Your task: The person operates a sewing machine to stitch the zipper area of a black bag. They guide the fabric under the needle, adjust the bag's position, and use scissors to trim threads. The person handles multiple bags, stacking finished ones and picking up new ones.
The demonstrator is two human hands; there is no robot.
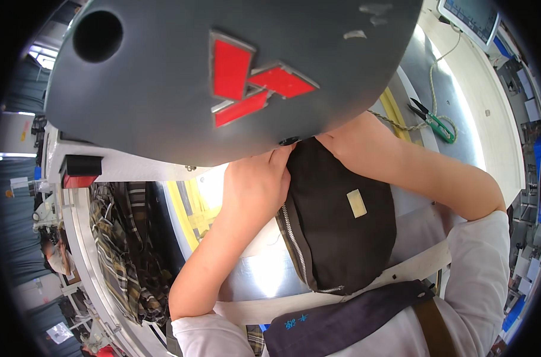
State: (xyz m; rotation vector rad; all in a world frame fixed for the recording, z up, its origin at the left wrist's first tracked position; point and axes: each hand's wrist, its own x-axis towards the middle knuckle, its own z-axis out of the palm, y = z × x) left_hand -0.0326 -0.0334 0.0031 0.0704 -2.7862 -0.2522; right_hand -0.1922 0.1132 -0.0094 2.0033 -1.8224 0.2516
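A dark fabric piece [348,238] with a silver metal zipper [295,244] along its left edge lies on the work surface, reaching toward me. A small cream patch [356,203] sits on its face. At its far left edge, my left hand [252,187] is closed, fingers bent together on the cloth. My right hand [357,143] rests on the far right part of the same piece; its fingertips are hidden behind a large grey sewing machine head [163,89] with red emblem shapes. The machine head also hides the needle area.
Green-handled thread snips [440,128] lie at the far right beside a cord [432,77]. Plaid cloth [119,256] hangs at the left. Yellow strips [190,208] mark the metal work surface. A control panel screen [473,18] stands at the top right.
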